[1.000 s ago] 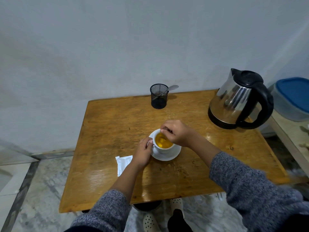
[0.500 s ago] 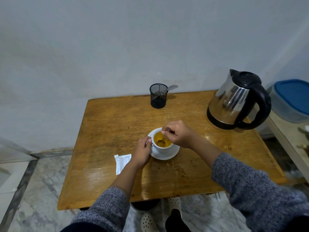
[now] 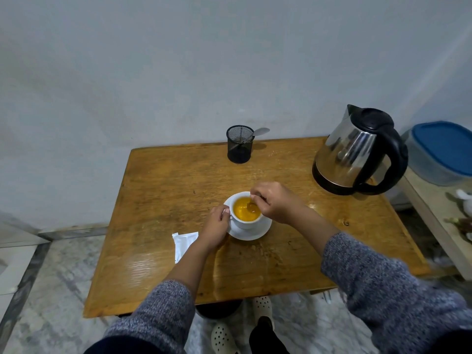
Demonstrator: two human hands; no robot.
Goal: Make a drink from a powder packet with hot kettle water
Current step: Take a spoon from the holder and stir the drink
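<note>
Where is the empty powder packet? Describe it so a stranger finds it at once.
Start at the wooden table and find the white cup on its saucer near the middle. The packet lies flat on the tabletop, left of the cup, beside the left hand's wrist. It is the table's only flat white paper item.

White cup [image 3: 244, 223] of orange drink [image 3: 246, 209]; grey speckled sleeves [image 3: 378, 277].

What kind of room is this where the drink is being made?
Probably a small home corner used for making hot drinks, not a full kitchen. A worn wooden table stands against a plain pale wall, holding a steel electric kettle with a black handle and a white cup of orange drink.
</note>
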